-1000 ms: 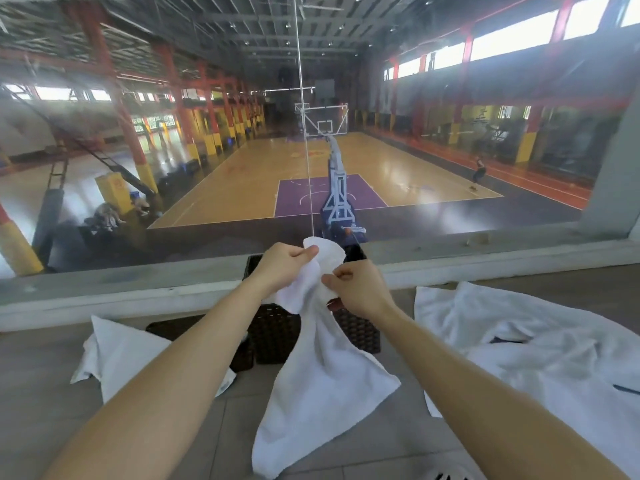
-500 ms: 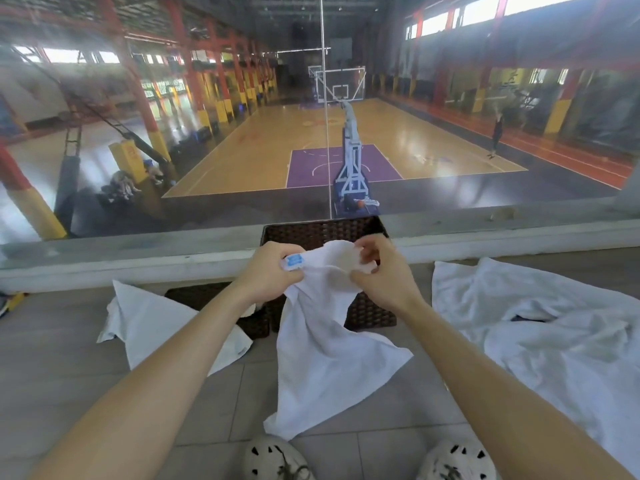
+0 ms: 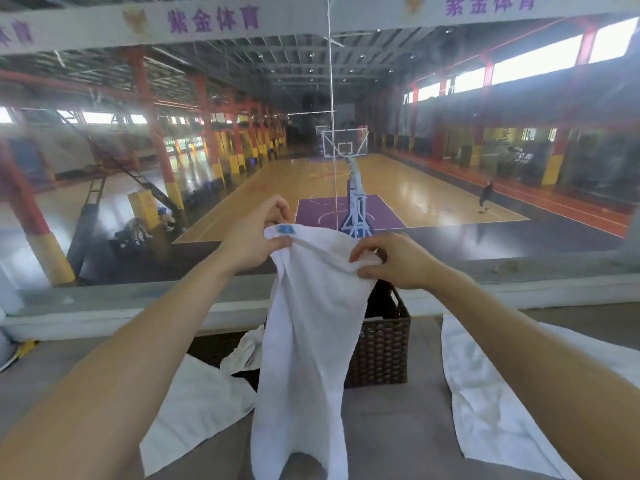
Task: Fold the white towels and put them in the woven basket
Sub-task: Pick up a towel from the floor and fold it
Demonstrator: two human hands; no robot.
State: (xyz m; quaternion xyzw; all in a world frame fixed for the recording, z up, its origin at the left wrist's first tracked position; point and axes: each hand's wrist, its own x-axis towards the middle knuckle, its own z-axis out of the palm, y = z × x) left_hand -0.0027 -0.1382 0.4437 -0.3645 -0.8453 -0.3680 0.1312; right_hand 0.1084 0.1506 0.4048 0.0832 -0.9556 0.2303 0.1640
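Head view: a person stands at the glass with both arms out. The held towel (image 3: 311, 323) hangs in the air in front of the woven basket (image 3: 381, 348), which sits at the far edge of the floor (image 3: 398, 427) against the sill.

- Left hand (image 3: 258, 242) pinches the top corner by the blue label (image 3: 285, 229), thumb against curled fingers.
- Right hand (image 3: 398, 261) pinches the bunched top hem, fingers curled over it.
- Step, I judge: finding corners before the first fold. Slide the right hand along the hem to its far corner, pull the edge taut, then match the corners.
- The towel is white, thin, limp and creased; its lower end runs out of frame.
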